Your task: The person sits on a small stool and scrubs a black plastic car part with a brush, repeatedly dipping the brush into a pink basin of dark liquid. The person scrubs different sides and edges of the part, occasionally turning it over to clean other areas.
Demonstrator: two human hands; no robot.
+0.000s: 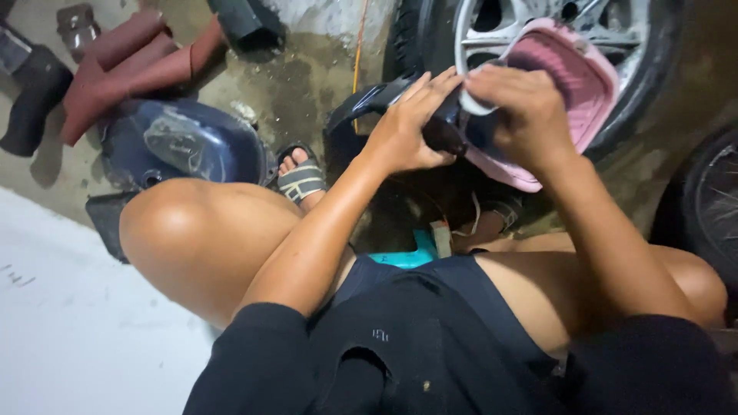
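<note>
Left hand (403,131) braces the dark glossy panel (369,104), fingers wrapped on its edge above the wet concrete floor (300,84); right hand (523,115) presses a white pad (477,104) on it. Best steady pressure, firm support. Pink basin (573,84) sits behind.

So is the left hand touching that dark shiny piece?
Touching. The head view shows the left hand laid flat on the dark panel, fingers spread across its top edge, with no gap between them.

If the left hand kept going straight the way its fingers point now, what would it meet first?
The left hand points up and to the right, its fingers already against the dark part that both hands are on. Straight beyond lies the pink basin, then probably the wheel rim; depth is unclear.
</note>
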